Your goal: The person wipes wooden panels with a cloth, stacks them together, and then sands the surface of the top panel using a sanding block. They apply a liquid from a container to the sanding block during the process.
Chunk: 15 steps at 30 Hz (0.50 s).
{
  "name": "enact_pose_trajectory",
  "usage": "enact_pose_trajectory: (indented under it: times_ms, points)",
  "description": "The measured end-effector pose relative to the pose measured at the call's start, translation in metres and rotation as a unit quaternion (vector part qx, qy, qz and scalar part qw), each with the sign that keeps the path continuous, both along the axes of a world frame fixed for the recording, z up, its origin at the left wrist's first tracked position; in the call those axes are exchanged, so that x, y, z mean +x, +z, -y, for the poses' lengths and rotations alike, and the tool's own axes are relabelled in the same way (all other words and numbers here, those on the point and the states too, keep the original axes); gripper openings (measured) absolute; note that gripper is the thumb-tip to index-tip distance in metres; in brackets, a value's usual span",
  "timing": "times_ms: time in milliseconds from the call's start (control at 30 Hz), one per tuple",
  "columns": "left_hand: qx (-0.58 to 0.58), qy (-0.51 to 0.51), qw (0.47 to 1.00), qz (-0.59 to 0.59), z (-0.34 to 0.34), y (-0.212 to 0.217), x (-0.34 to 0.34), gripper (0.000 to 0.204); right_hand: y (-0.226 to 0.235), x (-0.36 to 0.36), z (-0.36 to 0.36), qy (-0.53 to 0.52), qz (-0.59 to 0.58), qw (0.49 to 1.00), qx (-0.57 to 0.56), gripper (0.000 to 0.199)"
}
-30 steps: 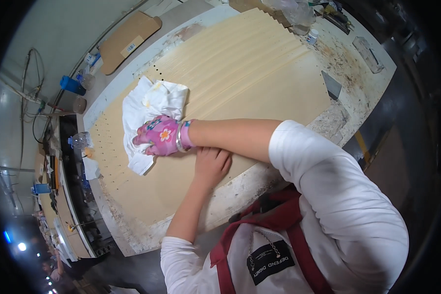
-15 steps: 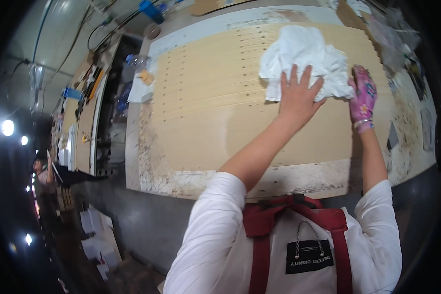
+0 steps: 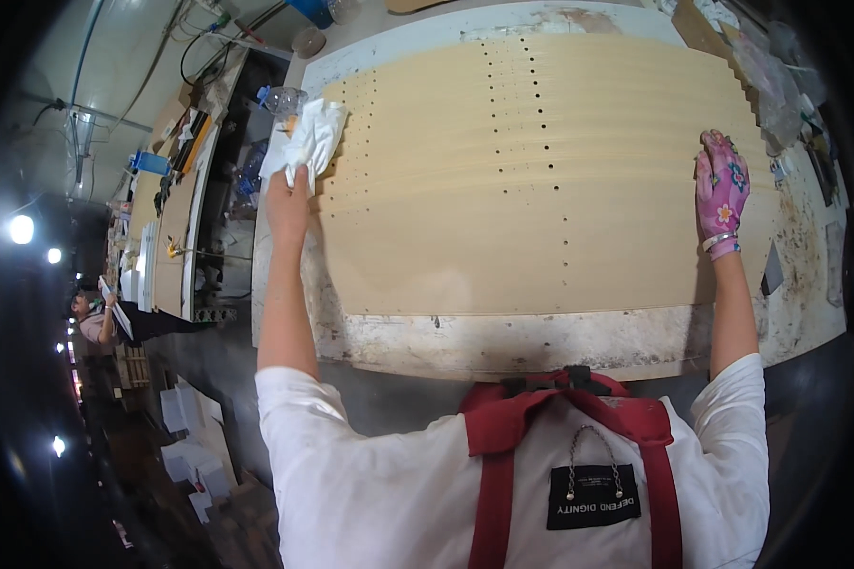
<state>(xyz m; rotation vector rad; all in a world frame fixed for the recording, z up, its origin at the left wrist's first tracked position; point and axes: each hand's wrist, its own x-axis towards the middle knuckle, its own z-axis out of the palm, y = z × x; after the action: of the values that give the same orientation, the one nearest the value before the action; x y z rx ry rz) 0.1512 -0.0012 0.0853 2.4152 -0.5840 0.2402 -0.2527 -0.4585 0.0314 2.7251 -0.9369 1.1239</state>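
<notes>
My left hand [image 3: 290, 201] grips a crumpled white cloth [image 3: 315, 142] at the left end of pale yellow-beige boards [image 3: 427, 256]. The cloth hangs partly over the boards' left edge, and my fingers are partly hidden by it. Rows of small dark holes run across the boards, at the left and around the middle. On the right, my right hand [image 3: 723, 194] wears a pink flowered glove. It lies flat on the boards near their right end, fingers stretched out and holding nothing.
A stained white worktable [image 3: 484, 339] carries the boards. A plastic bottle [image 3: 283, 100] stands by the left edge, with a roll of tape [image 3: 308, 41] behind. Clear plastic wrap [image 3: 773, 90] lies at the far right. A person [image 3: 95, 318] stands far off at left.
My left hand has swept the cloth from the right part of the boards to their left end. My right hand has shifted slightly right, away from the cloth.
</notes>
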Motion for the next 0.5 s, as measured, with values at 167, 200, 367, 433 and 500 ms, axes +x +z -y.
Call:
enact_pose_trajectory:
  times_ms: [167,200,367,433,500]
  points:
    - [-0.014,-0.189,0.957,0.221,0.112,0.045,-0.123,0.028,-0.004,-0.007,0.007,-0.009,-0.01,1.0,-0.021,0.027]
    - [0.031,-0.227,0.953,0.197,0.129,0.04,-0.145,0.029,-0.006,-0.004,0.009,0.002,0.004,1.0,-0.031,0.026]
    - [0.084,-0.261,0.952,0.137,0.128,-0.051,-0.149,0.048,-0.009,-0.009,0.02,-0.015,-0.014,0.999,-0.049,0.026]
    - [0.058,-0.17,0.968,0.177,0.077,-0.056,-0.111,0.044,-0.005,-0.004,0.006,0.002,0.008,1.0,-0.03,0.026]
    - [0.049,-0.015,0.99,0.135,0.037,-0.045,-0.061,0.037,-0.005,0.001,0.004,-0.007,0.017,1.0,-0.019,0.026]
